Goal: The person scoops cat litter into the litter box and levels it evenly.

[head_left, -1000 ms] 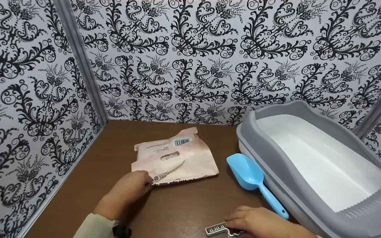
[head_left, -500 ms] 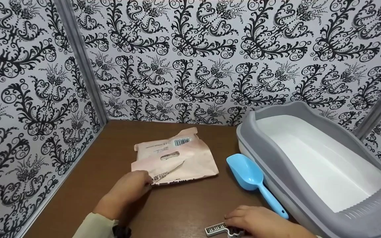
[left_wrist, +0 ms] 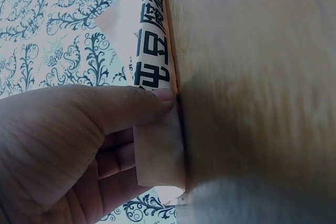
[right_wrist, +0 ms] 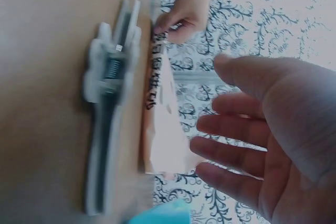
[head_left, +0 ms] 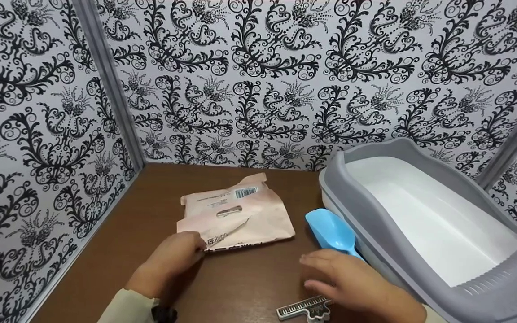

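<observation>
In the head view a flattened pink cat litter bag (head_left: 263, 224) lies on the table with its top folded over. My left hand (head_left: 171, 260) grips its near left corner. The left wrist view shows the thumb (left_wrist: 157, 98) pressed on the rolled edge of the bag, by the black lettering, with the other fingers behind. A spring-hinged bag clip (head_left: 301, 307) lies on the table near the front. Just above and beyond it is my right hand (head_left: 352, 276), fingers spread and holding nothing. The right wrist view shows the clip (right_wrist: 107, 87) apart from these fingers (right_wrist: 231, 153).
A blue scoop (head_left: 328, 226) lies right of the bag, its handle mostly hidden behind my right hand. Beside it stands a grey and white litter tray (head_left: 366, 197). Patterned wall panels (head_left: 276, 89) border the brown table (head_left: 240, 287) at the back and left.
My right hand has let go of the bag clip and lifted up and away, leaving the clip on the table. My left hand keeps its grip on the bag.
</observation>
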`<state>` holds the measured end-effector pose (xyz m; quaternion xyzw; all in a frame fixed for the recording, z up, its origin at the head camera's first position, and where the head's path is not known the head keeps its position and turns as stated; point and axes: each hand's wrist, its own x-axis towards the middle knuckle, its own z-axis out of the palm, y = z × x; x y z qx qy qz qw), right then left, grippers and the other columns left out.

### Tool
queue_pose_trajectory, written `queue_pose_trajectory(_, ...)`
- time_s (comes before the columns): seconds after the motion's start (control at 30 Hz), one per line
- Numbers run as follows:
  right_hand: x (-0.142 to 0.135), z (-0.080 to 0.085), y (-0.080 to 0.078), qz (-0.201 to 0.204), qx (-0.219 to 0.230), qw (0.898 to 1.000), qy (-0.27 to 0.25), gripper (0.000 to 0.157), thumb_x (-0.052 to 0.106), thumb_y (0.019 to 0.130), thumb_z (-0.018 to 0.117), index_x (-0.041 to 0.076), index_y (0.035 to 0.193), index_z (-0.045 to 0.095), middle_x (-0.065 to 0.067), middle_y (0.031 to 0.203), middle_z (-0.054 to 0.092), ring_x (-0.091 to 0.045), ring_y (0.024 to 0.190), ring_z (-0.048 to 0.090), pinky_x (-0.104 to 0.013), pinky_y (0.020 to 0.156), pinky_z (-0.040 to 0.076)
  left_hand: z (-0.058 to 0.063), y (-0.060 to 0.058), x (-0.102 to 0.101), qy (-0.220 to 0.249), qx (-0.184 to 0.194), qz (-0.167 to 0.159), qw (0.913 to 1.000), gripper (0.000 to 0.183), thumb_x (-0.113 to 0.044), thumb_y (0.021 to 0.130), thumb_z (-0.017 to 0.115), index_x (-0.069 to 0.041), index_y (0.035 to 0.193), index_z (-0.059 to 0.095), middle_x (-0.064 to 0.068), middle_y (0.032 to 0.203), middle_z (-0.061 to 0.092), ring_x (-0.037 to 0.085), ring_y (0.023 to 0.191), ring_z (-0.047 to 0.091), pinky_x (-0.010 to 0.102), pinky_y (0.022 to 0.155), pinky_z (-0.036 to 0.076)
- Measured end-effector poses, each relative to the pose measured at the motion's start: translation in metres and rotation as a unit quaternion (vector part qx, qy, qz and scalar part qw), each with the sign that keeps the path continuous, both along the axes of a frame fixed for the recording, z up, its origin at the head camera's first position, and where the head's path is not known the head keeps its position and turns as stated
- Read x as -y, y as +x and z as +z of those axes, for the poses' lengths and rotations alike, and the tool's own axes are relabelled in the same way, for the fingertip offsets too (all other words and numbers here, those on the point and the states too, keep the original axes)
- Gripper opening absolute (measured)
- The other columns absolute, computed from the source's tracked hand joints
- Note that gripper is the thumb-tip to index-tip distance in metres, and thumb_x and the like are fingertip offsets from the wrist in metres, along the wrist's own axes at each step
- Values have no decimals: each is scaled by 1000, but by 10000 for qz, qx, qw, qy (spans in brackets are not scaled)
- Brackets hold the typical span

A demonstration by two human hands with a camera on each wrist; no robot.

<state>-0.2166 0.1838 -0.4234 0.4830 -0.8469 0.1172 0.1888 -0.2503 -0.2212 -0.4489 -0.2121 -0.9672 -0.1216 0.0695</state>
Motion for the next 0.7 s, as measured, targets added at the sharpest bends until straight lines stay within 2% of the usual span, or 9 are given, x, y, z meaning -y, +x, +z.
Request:
queue_pose_trajectory(0.1, 10, 8, -6, -343, 113, 9987, -365, 38, 33, 97, 73, 9, 127, 72, -2, 123, 75, -20, 112, 72, -40, 94, 60, 0, 1, 0, 14, 47, 38, 10000, 23, -5, 86, 75, -16, 67, 67, -6, 67, 55, 12, 59, 41, 33, 56, 42)
queue_pose_trajectory(0.2, 21, 17, -13, -657, 554, 9942, -652, 38, 30, 97, 74, 9, 129, 71, -3, 126, 74, -23, 115, 71, -44, 98, 59, 0, 1, -1, -5, -48, -28, 10000, 23, -5, 85, 75, -15, 67, 66, -6, 67, 56, 12, 59, 41, 34, 56, 43)
queue_pose_trajectory(0.33, 33, 24, -26, -1017, 1179, 9830, -969, 38, 28, 98, 72, 9, 131, 70, -5, 128, 73, -25, 119, 69, -47, 103, 55, -1, 0, -1, -103, -70, -87, 9999, 22, -4, 86, 75, -14, 68, 67, -5, 67, 58, 11, 60, 41, 34, 57, 44)
queue_pose_trajectory(0.47, 45, 25, -41, -1270, 1676, 9693, -1274, 40, 27, 98, 72, 6, 132, 69, -8, 129, 73, -29, 122, 68, -49, 106, 53, -1, -1, -2, -165, 13, -42, 9999, 21, -4, 87, 75, -14, 70, 68, -4, 68, 60, 11, 61, 43, 35, 58, 46)
queue_pose_trajectory(0.57, 54, 22, -53, -1505, 2180, 9518, -1546, 43, 26, 97, 73, 5, 134, 68, -12, 132, 71, -30, 124, 67, -51, 108, 51, 0, -1, -1, -179, -6, -46, 9998, 21, -4, 86, 75, -14, 69, 68, -4, 68, 60, 11, 60, 44, 36, 59, 46)
queue_pose_trajectory(0.7, 67, 18, -68, -1845, 2832, 9188, -2039, 48, 23, 96, 75, 2, 138, 64, -15, 135, 68, -32, 125, 66, -51, 109, 50, 1, 0, 0, -180, -88, -104, 9997, 23, -4, 86, 75, -14, 68, 67, -5, 68, 59, 11, 60, 44, 36, 59, 47)
